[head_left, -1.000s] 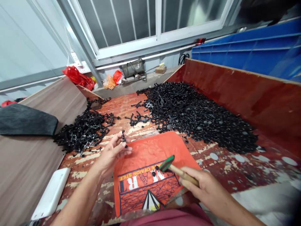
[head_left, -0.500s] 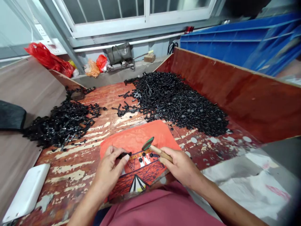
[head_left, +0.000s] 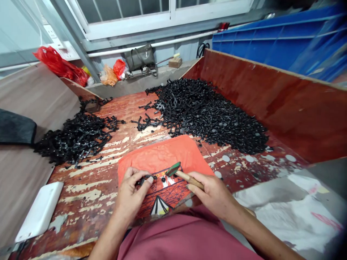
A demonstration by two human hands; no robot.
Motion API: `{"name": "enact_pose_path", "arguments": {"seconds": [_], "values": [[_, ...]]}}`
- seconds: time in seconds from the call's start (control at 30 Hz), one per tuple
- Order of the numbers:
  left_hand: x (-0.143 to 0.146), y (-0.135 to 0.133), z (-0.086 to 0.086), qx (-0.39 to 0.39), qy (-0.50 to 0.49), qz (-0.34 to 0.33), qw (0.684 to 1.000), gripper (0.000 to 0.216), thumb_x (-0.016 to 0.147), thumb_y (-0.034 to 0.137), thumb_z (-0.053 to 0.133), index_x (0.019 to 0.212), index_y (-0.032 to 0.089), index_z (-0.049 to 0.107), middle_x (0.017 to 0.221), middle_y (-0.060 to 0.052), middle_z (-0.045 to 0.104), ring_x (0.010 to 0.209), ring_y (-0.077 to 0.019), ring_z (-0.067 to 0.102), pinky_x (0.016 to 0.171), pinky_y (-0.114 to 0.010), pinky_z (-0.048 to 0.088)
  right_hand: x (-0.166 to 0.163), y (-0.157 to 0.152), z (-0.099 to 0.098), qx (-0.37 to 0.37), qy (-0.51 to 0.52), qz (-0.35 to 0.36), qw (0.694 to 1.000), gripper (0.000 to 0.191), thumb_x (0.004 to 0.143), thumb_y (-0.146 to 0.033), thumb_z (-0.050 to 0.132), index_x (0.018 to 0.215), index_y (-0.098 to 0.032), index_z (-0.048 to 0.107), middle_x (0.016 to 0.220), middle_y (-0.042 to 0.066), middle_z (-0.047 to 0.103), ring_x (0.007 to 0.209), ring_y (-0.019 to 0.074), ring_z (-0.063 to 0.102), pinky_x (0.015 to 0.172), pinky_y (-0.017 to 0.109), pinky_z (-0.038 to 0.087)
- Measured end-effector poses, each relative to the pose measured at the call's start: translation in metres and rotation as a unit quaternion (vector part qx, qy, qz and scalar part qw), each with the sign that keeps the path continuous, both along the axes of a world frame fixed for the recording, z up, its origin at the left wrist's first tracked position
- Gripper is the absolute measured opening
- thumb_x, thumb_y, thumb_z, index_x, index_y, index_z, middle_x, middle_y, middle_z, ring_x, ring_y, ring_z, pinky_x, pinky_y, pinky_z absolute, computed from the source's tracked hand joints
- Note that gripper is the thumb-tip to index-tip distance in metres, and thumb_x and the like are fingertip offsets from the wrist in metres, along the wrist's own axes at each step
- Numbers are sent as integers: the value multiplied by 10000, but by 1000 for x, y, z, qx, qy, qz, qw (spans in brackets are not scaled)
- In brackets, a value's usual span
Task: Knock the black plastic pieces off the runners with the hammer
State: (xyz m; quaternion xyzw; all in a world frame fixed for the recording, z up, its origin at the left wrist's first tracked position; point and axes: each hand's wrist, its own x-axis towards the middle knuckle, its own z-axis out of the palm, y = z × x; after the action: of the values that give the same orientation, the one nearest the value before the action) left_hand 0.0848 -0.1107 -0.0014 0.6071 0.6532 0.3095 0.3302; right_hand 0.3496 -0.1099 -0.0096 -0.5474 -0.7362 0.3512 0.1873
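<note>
My left hand is closed around a dark bundle of small black parts, with thumb and forefinger pinching near one end. The fingers hide much of it. My right hand grips a wooden-handled tool with a flat green head angled toward my left hand. Whether the head is a blade I cannot tell. Both hands are over an orange printed cloth on the table in front of me. A small round black piece shows on the cloth beside the green head, apart from my left fingers.
A large heap of black parts lies beyond the cloth, and a smaller heap lies left. A reddish board borders the right side. A white power bank-like device rests at the left. Whitish sacking is at lower right.
The view has shifted slightly. The tool's green head has come lower over the cloth and now covers some of the small black pieces seen there before. My left hand keeps its hold.
</note>
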Motion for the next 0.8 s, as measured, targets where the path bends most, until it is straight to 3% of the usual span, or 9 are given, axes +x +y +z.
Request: {"name": "enact_pose_path", "arguments": {"seconds": [0.17,0.33,0.67,0.8], "values": [[7,6,0,-27,92,-68,993,296,923,366,472,794,205,685,831,-30,534,848,-207,550,791,-350,417,1,-4,-2,8,-18,-12,1000,276,946,-318,534,1174,-343,686,808,-30,695,698,164,609,609,245,375],[17,12,-5,-46,144,-82,985,338,949,399,426,844,196,674,876,-44,551,877,-216,563,809,-360,416,3,-6,-4,23,-14,-5,1000,369,946,-287,536,1284,-402,628,916,-34,735,770,167,653,651,240,411],[21,11,-8,-46,205,-70,975,347,950,407,424,860,201,689,871,-55,555,864,-228,583,788,-354,421,6,-8,-5,36,-30,-11,999,346,947,-288,537,1262,-357,661,930,-13,768,793,176,699,679,241,488],[21,10,-6,-48,204,-70,975,321,937,388,454,850,208,705,819,-40,553,798,-208,585,737,-332,416,5,-10,3,59,-6,24,998,398,988,-264,485,1358,-381,577,1219,-20,712,1018,189,696,849,284,519]]}}
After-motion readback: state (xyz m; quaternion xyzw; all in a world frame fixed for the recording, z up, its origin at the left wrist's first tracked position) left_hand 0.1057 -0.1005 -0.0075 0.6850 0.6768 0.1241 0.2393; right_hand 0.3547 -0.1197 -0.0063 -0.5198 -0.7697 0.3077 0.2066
